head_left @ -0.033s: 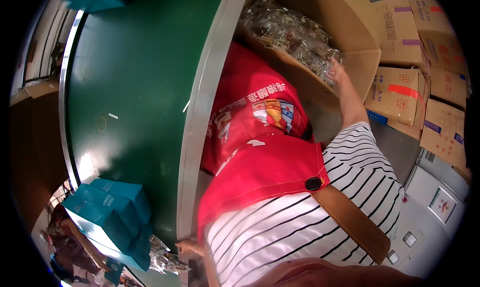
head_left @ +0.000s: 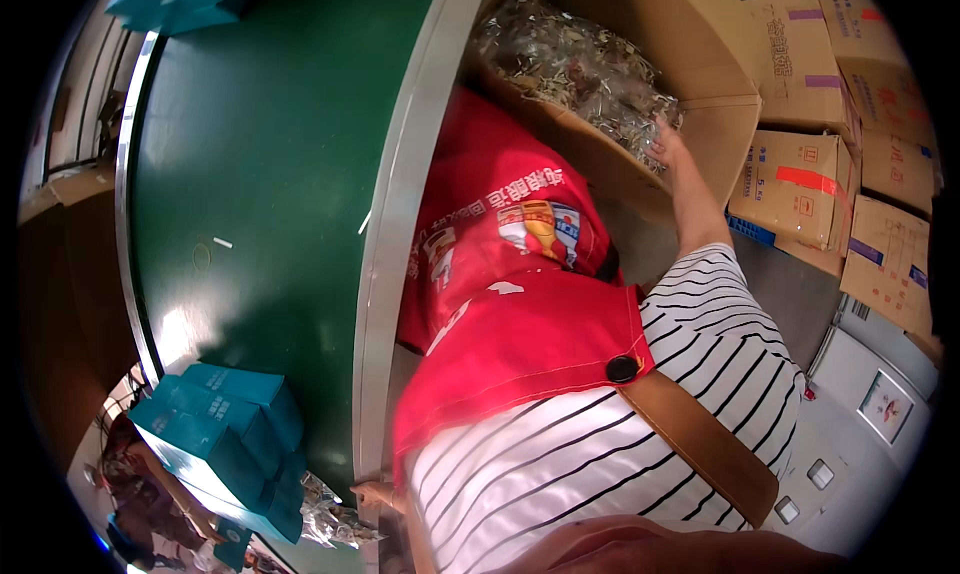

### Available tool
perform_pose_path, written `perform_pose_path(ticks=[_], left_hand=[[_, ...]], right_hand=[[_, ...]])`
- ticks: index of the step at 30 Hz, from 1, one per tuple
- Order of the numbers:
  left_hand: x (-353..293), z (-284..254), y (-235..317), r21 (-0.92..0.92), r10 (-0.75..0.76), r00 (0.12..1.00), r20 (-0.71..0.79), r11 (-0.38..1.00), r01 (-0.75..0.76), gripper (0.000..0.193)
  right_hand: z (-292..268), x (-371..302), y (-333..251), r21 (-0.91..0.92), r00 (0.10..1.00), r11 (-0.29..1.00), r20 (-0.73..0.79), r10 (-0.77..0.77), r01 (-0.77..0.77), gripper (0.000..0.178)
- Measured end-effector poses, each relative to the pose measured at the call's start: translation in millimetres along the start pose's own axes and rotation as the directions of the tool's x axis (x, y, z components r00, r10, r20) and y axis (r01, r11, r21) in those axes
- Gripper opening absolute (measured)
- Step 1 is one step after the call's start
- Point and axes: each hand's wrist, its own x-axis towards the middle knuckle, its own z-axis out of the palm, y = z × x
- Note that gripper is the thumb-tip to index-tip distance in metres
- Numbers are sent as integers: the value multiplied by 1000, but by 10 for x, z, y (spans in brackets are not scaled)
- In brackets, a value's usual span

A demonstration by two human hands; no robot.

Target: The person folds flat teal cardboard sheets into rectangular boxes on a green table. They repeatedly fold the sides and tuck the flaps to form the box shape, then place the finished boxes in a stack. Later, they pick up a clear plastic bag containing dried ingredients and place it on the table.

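My right hand (head_left: 668, 146) reaches into the cardboard box (head_left: 700, 44), touching clear packets (head_left: 575, 64); grip state unclear. Left hand (head_left: 375, 494) rests at the desk (head_left: 270, 174) edge. Slippery packets could spill out.

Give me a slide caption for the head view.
Right hand reaches into a cardboard box of clear packets beside a green table.

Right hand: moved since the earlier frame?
No. The right hand sits at the same spot among the clear packets, against the cardboard box wall.
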Motion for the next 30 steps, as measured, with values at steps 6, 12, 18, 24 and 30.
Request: perform_pose_path(ticks=[6, 12, 18, 24, 30], left_hand=[[-909, -363, 891, 99, 174, 984, 33, 979, -177, 78], [-1783, -611, 1279, 132, 294, 955, 47, 945, -298, 80], [-2514, -485, 1832, -101, 719, 679, 149, 694, -713, 67], [-2864, -577, 1929, -224, 910, 384, 157, 412, -883, 59], [-2751, -465, 1936, -248, 942, 321, 100, 336, -909, 57]], right_hand=[[352, 7, 114, -141, 958, 989, 277, 73, -34, 93], [927, 654, 309, -236, 948, 961, 247, 199, -141, 100], [1055, 1285, 645, -2, 918, 951, 261, 298, -308, 101], [1450, 646, 214, 367, 890, 822, 312, 332, -435, 57], [1293, 998, 225, 223, 892, 939, 428, 147, -262, 44]])
